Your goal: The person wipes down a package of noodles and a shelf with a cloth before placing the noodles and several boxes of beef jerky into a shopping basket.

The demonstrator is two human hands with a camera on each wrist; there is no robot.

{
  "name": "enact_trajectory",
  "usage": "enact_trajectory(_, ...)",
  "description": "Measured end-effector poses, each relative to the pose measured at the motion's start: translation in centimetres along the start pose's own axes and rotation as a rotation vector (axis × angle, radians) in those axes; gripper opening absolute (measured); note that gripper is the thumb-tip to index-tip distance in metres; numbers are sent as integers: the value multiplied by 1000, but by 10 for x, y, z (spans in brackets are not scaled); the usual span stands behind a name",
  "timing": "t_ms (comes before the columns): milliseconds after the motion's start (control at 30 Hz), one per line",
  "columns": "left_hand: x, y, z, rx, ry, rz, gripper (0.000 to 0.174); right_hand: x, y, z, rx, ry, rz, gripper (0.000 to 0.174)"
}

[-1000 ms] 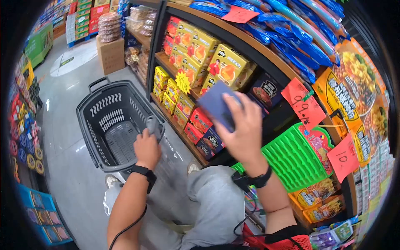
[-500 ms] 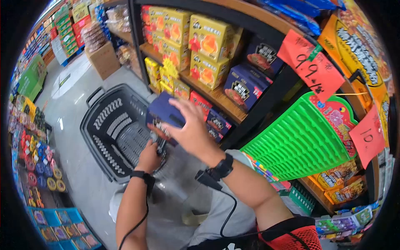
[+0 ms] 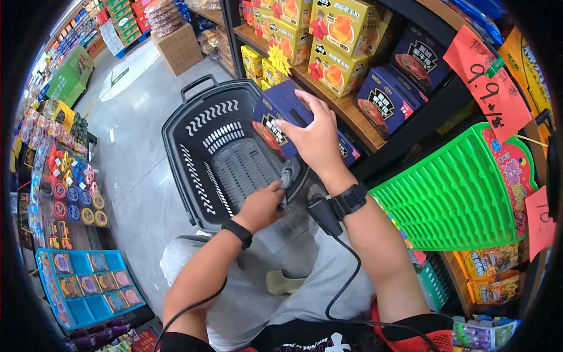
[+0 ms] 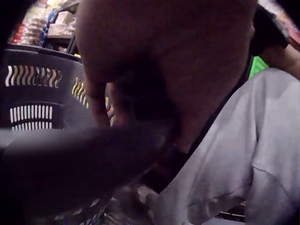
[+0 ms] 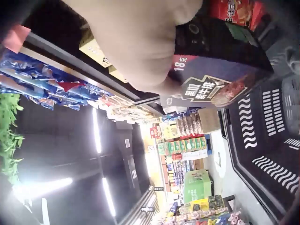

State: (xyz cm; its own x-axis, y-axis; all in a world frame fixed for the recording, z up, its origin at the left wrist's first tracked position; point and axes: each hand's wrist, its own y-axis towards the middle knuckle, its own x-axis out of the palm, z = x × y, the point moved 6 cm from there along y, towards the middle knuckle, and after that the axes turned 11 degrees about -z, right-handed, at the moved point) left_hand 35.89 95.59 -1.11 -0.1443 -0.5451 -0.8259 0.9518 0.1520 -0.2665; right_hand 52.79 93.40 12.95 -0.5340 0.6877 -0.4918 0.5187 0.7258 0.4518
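The right hand [image 3: 318, 138] grips a dark blue box [image 3: 273, 117] with thumb and fingers on opposite sides, over the right edge of a black shopping basket [image 3: 173, 135]. In the right wrist view the same box [image 5: 220, 75] shows its printed front beside the hand [image 5: 136, 47]. The left hand [image 3: 262, 205] is curled round the basket's grey handle [image 3: 286, 178] at its near right side. Dark and close in the left wrist view, the left hand [image 4: 164, 56] has its fingers bent down over the handle. Nothing is visible inside the basket.
Shelves at the right hold yellow boxes [image 3: 337, 64] and more dark blue boxes [image 3: 387, 100]. A green plastic rack [image 3: 451, 193] hangs nearer the body. A cardboard box [image 3: 179, 50] stands beyond the basket. Toys and a blue display tray [image 3: 88, 302] line the left.
The right hand has carried the blue box from the shelf front leftward and down to the basket's edge. The left hand stays at the handle, and the head view has shifted.
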Motion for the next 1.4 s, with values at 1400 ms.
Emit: enact_trajectory(1400, -117, -88, 41, -85, 252, 637, 71, 70, -23, -4, 430, 913, -200, 58)
